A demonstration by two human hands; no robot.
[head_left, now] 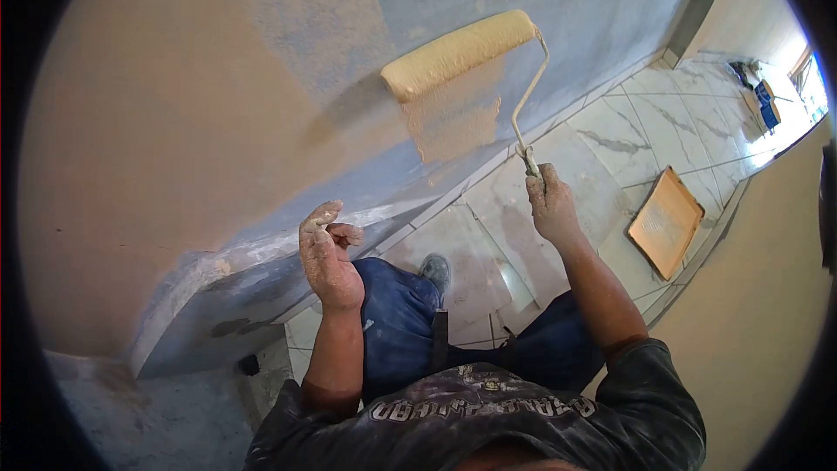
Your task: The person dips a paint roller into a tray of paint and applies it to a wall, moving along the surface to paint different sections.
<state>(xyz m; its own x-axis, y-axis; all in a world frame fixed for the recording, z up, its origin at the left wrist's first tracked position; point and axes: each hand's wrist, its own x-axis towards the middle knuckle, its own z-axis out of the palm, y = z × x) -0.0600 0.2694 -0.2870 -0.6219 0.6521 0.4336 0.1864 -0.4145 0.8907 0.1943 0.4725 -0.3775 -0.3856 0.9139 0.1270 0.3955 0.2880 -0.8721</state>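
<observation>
My right hand (552, 202) is wrapped round the handle of a paint roller (462, 52). The roller's cream-coloured sleeve lies at the wall (288, 87), with a patch of wet peach paint (453, 118) just below it. A bent wire frame joins sleeve and handle. My left hand (330, 257) is raised near the lower wall, fingers partly curled and apart, holding nothing. Both hands are spotted with paint or plaster. The wall is peach on the left and bluish grey on the right.
A paint tray (667, 222) lies on the tiled floor (610, 135) to the right. Blue containers (767, 105) stand farther back near a bright opening. A ledge with a rough whitish edge (205, 270) juts out at the lower left. My shoe (434, 272) is on the floor.
</observation>
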